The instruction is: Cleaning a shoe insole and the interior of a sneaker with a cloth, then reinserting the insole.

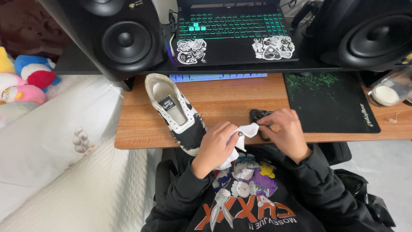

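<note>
Closest to us in the head view are both hands, right at the worktop (pixel 137 133) edge above our black printed sweatshirt (pixel 249 206). Our left hand (pixel 213 148) is curled closed around a white cloth (pixel 244 131), pinching it up near the top. Our right hand (pixel 285 133) is cupped shut over a small dark thing (pixel 257 115) and touches the cloth's tip.

Looks like we're at the wipe-prep stage: cloth meeting whatever's in the right hand. Next move probably needs a firm grip on the cloth and a reach left to the white-and-black sneaker (pixel 176 111), which sits unlaced just beside our left hand, toe hanging over the edge.

Hard to tell: what that dark thing actually is, since fingers cover most of it. Both speakers and the laptop (pixel 234 32) are cropped by the frame.
</note>
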